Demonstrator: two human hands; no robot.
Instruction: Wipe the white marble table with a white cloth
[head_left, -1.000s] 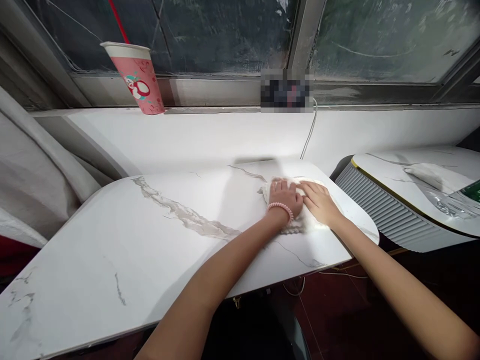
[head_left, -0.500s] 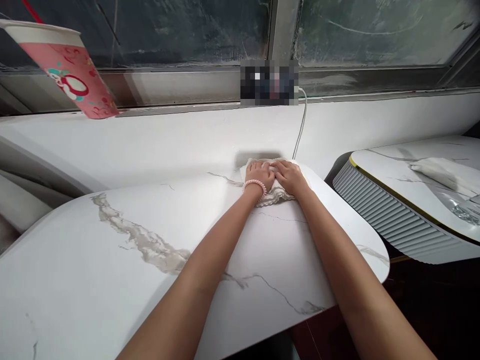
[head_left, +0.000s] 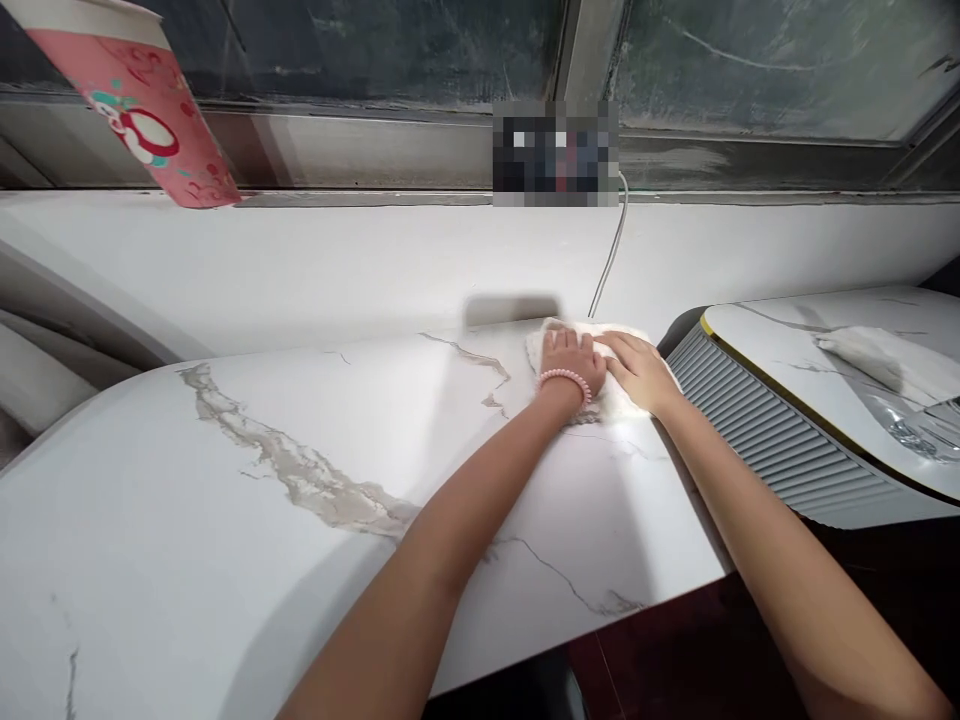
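- Head view, work in hand: the left hand [head_left: 573,360] and right hand [head_left: 641,370] lie side by side, palms down, on a pale cloth [head_left: 621,404]; this looks like a wiping stroke.
- Both hands are open, fingers stretched forward; whether any fingertip pinches the fabric, I cannot tell.
- The cloth lies on the marbled white table [head_left: 225,570], in its far right corner near the wall [head_left: 360,265]; whether it overhangs the edge is unclear.
- Any further stroke calls, I judge, for even pressure and care at that edge.
- The wall limits reach forward; a thin cable [head_left: 611,250] runs down it just behind the cloth.
- On the ledge [head_left: 375,199] stand a pink cup [head_left: 150,120], well apart from the hands, and a pixelated object [head_left: 555,160].
- To the right, a ribbed-sided table [head_left: 757,430] bears a white packet [head_left: 892,362].
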